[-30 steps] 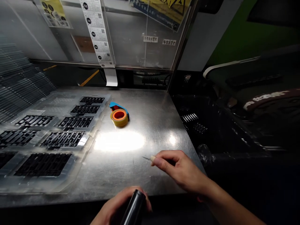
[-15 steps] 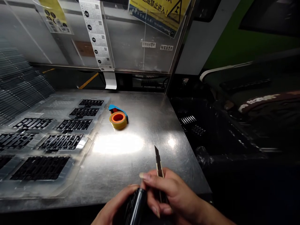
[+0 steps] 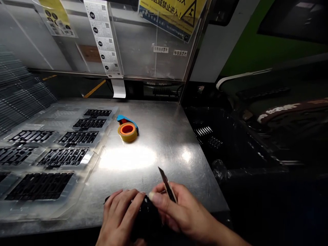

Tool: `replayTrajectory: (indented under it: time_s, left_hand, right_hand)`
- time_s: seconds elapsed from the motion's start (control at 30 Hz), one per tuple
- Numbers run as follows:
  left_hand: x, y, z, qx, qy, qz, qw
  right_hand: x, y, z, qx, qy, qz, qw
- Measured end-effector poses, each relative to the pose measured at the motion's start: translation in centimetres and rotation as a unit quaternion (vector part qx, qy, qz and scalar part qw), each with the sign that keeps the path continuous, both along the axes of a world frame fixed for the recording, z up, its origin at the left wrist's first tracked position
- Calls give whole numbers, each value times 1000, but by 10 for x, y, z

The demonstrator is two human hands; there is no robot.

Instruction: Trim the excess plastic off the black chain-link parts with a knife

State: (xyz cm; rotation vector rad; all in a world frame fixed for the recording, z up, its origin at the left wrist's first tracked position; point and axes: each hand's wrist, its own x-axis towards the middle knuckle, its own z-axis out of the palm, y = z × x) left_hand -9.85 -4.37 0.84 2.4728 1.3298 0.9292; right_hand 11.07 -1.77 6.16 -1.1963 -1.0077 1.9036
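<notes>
My right hand [image 3: 183, 213] grips a thin craft knife [image 3: 165, 182], its blade pointing up and away over the metal table [image 3: 159, 136]. My left hand [image 3: 120, 218] is closed over a black cylindrical object [image 3: 146, 218] at the table's near edge, pressed against the right hand. The two hands touch at the black object. Further back on the table lies a yellow tape roll with an orange core [image 3: 127, 131] on a blue dispenser.
Clear plastic trays of small black parts [image 3: 61, 150] cover the table's left half. A transparent screen [image 3: 143, 41] with labels and a yellow warning sign stands behind. Right of the table is a dark drop with machinery [image 3: 256, 130].
My right hand picked the knife off the table and brought it to the left hand. The left hand moved up onto the table edge with the black object.
</notes>
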Motion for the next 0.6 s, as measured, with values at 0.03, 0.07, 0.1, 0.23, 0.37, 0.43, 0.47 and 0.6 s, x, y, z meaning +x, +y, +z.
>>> replayTrajectory:
  time_s: [0.03,0.07,0.1,0.23,0.37,0.43,0.47,0.6]
  left_hand:
    - [2,1,-1,32,32,5,999]
    - [3,2,-1,54,56,9,997]
    - [3,2,0,65,72,9,995]
    - [-7,9,5,44,111,-2,993]
    - [-24,17,8,4,141,-45,989]
    - [-28,17,6,-8,150,-39,988]
    - [-28,17,5,-11,157,-32,987]
    - [-24,15,-4,4,185,3,983]
  right_hand:
    - [0,-1,0,2,-23,3,1000]
    - [0,-1,0,6,-45,1,999]
    - [0,0,0,12,-58,2,998]
    - [11,8,1,58,-32,87,994]
    - [24,17,1,78,-63,137,985]
    - [25,19,-3,94,-72,123,985]
    - [25,21,-6,93,-69,113,987]
    - [25,28,-21,56,-108,47,991]
